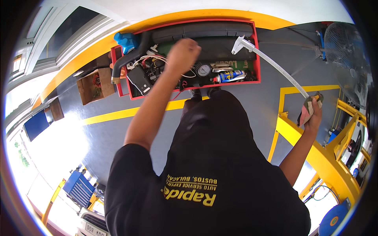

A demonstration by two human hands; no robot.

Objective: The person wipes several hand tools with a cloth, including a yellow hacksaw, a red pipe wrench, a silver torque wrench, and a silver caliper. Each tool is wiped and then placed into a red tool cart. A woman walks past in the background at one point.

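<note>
My right hand, off to the right, is closed around the end of a long silver vernier caliper together with a crumpled green and pink rag. The caliper's jaws point toward the right end of a red tool trolley. Above the trolley's middle is my left hand, its fingers curled in and slightly blurred; whether anything is in them is hidden. Near it in the trolley lie a round dial gauge, a blue and yellow spray can, tangled cables and a black box-shaped device.
A black hose bends over the trolley's left end, beside a blue object. Left of it stands an open cardboard box. A yellow steel beam and a large fan stand at right. A blue tool cabinet is at lower left.
</note>
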